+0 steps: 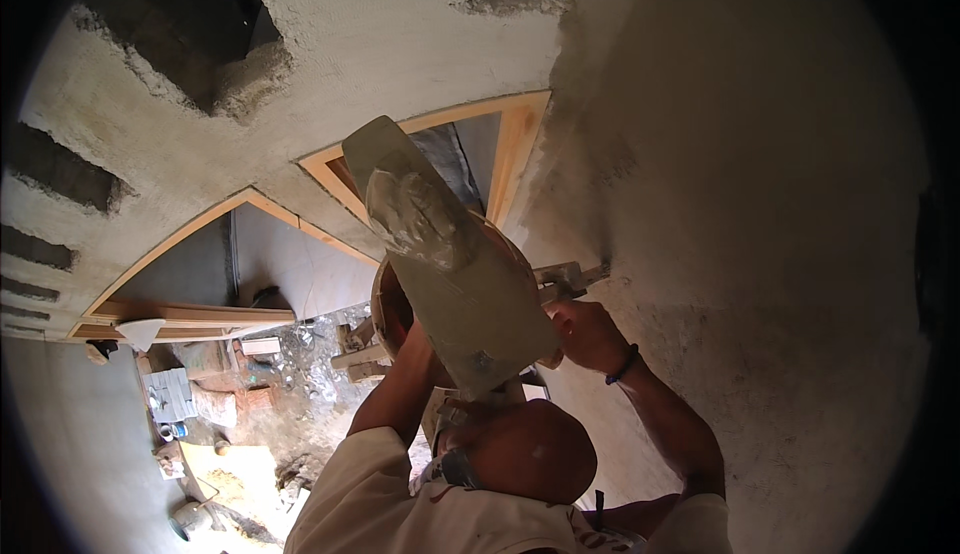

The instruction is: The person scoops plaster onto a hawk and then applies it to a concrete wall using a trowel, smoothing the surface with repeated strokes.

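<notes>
Neither my left hand nor my right hand shows. Below me is a bald co-worker (530, 449) in a white shirt. A grey rectangular board (445, 319) with a plaster-coated lump (415, 212) on it lies over a round tan container (390, 304). The co-worker's left forearm (400, 389) reaches up under the board, its hand hidden. The co-worker's right hand (590, 334) is closed beside a metal tool (570, 276), which looks like a trowel, near the plastered wall; whether it grips that tool I cannot tell.
A plastered wall (380, 34) has rough openings and pointed wooden frames (520, 144). A darker plastered wall (750, 204) fills the right. At lower left, a littered floor (320, 374) holds boards, grey stacked pieces (170, 394) and small containers.
</notes>
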Demonstrator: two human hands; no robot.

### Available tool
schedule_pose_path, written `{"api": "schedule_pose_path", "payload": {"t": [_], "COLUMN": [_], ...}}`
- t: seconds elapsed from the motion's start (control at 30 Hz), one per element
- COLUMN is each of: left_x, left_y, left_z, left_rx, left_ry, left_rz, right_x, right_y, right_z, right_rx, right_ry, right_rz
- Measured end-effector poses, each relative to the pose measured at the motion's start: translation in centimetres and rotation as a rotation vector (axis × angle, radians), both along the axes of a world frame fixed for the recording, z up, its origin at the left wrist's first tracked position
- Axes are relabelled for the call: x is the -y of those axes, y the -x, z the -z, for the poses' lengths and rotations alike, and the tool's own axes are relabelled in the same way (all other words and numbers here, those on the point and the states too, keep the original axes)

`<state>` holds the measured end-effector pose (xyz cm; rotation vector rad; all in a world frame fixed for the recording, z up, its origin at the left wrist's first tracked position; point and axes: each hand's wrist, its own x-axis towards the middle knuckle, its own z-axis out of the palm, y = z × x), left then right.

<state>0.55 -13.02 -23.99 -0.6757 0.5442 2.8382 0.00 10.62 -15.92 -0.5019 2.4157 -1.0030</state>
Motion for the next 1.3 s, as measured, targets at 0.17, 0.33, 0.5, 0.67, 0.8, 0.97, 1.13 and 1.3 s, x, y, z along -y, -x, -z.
{"api": "schedule_pose_path", "payload": {"t": [0.17, 0.33, 0.5, 0.67, 0.8, 0.97, 1.13, 1.3], "left_x": [-4.4, -10.3, -16.3, -22.6, -25.2, -27.2, -27.8, -26.2], "left_y": [3.5, 7.1, 8.5, 10.6, 10.7, 10.1, 11.3, 12.6], "left_z": [-2.7, -8.0, -15.5, -11.0, -4.6, 1.6, 9.2, 15.0], "left_rx": [-0.018, -0.215, -0.463, -0.473, -0.326, -0.280, -0.267, -0.338], "left_ry": [-0.104, -0.089, -0.092, -0.146, -0.240, -0.128, -0.077, 0.096], "left_rz": [0.089, 0.166, 0.237, 0.225, 0.191, 0.096, 0.005, -0.062], "right_x": [-2.6, -9.6, -17.7, -26.3, -30.3, -34.7, -35.7, -34.5], "right_y": [2.4, -0.5, -9.4, -20.1, -25.9, -29.9, -29.7, -29.2], "right_z": [4.9, -3.5, -15.0, -22.3, -24.9, -23.9, -23.5, -24.3], "right_rx": [0.095, -0.159, -0.741, -1.555, -1.852, -1.836, -1.855, -1.867], "right_ry": [0.450, 0.388, 0.144, -0.153, -0.833, -1.378, -1.300, -1.142], "right_rz": [0.401, 0.578, 0.812, 0.749, 0.730, 0.745, 0.578, 0.510]}}
